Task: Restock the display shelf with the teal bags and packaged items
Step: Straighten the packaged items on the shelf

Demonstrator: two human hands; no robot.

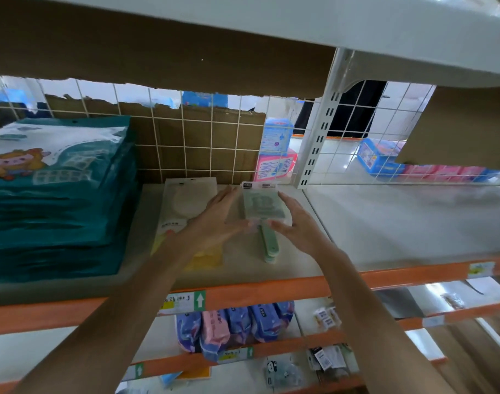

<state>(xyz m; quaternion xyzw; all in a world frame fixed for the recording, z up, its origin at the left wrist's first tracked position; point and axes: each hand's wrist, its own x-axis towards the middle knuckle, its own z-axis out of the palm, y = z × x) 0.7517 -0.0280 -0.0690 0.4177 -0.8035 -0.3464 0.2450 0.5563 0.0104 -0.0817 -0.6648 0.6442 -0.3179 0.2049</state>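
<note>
Both forearms, the left forearm (pixel 123 302) and the right forearm (pixel 365 302), are stretched over the orange front edge (pixel 257 291) onto the display shelf (pixel 288 265). A white upright post (pixel 318 137) at the back is taken as the landmark.

Far left of the post, a tall stack of teal bags (pixel 58 209) is laid flat, its near edge close to the shelf's front lip and its right edge well apart from the hands. Right of the post, a long stretch of bare board is seen up to the wire grid (pixel 200 137) at the back.

Between the stack and the post, a flat pale pack (pixel 186 203) is laid with its far edge near the grid; its near part is covered by the left arm. Just left of the post's foot, a clear brush pack (pixel 261 206) is set, with green handles (pixel 268 245) pointed toward the front edge. Whether one pack or several are piled there cannot be told.

The pack is flanked by both hands. The left hand (pixel 214 223) is spread flat, fingers straight along the pack's left side, thumb at its near edge. The right hand (pixel 297 226) is held likewise against the right side, fingers straight, thumb at the near corner. Bare board is left between the right hand and the post.
</note>
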